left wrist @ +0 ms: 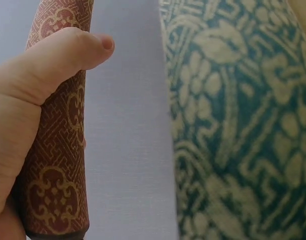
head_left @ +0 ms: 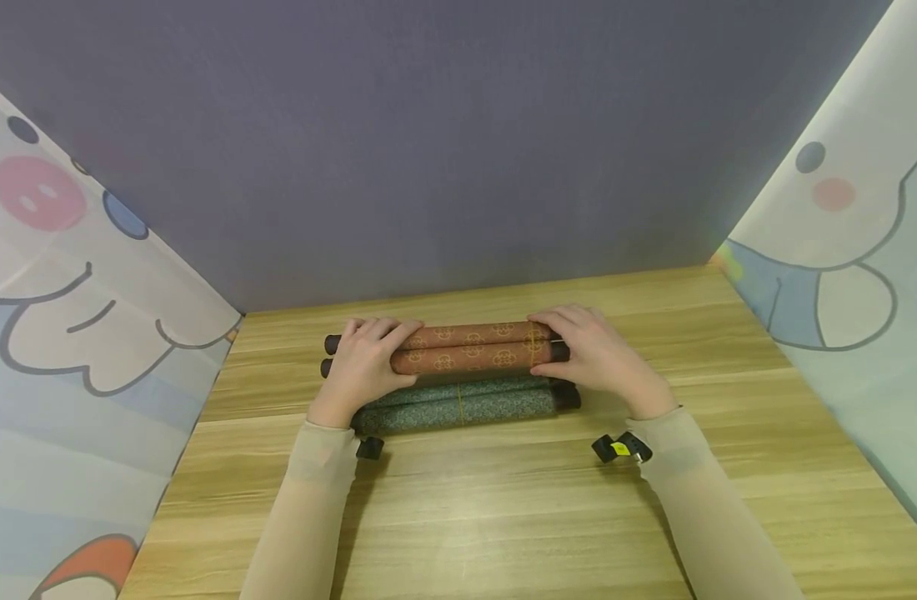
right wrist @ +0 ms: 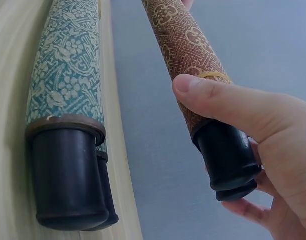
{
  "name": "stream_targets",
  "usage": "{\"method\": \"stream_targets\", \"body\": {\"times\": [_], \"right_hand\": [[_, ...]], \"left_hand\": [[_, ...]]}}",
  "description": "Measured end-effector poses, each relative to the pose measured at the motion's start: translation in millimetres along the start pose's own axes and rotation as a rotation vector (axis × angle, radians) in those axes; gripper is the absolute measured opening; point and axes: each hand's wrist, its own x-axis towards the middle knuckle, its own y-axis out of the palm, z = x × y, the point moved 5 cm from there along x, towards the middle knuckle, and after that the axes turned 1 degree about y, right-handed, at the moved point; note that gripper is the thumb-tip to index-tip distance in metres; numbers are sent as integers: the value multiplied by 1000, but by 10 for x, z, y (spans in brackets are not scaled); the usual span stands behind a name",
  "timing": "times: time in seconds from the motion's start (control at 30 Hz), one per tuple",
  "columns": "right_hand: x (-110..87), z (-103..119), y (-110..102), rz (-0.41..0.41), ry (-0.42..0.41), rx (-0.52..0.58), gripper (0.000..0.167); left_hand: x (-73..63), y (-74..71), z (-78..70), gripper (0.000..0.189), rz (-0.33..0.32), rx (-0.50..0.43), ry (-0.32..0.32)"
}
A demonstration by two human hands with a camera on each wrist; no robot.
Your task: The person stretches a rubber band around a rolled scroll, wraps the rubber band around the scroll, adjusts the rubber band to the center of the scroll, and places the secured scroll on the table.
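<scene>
A reddish-brown scroll (head_left: 473,360) with gold medallions shows two rolls side by side, with a yellow band near its right end. My left hand (head_left: 363,365) grips its left end, thumb on the near side and fingers over the far side. At the other end, by the black knobs, my right hand (head_left: 595,353) holds it the same way. In the right wrist view, the thumb presses the brown scroll (right wrist: 193,47) beside the band. Nearer to me lies a green scroll (head_left: 503,406) with a pale floral pattern, tied with yellow string. The brown scroll partly covers it.
The scrolls are over a light wood-grain table (head_left: 458,517). A dark grey panel (head_left: 458,150) rises behind the table's back edge. Cartoon-printed sheets (head_left: 91,333) hang at the left and right sides. Black wrist devices (head_left: 622,448) sit by both sleeves.
</scene>
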Motion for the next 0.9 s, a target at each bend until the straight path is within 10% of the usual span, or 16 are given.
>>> {"method": "stream_targets", "body": {"times": [0.9], "right_hand": [[-18, -115, -58, -44, 33, -18, 92]], "left_hand": [[80, -38, -128, 96, -159, 0, 128]]}}
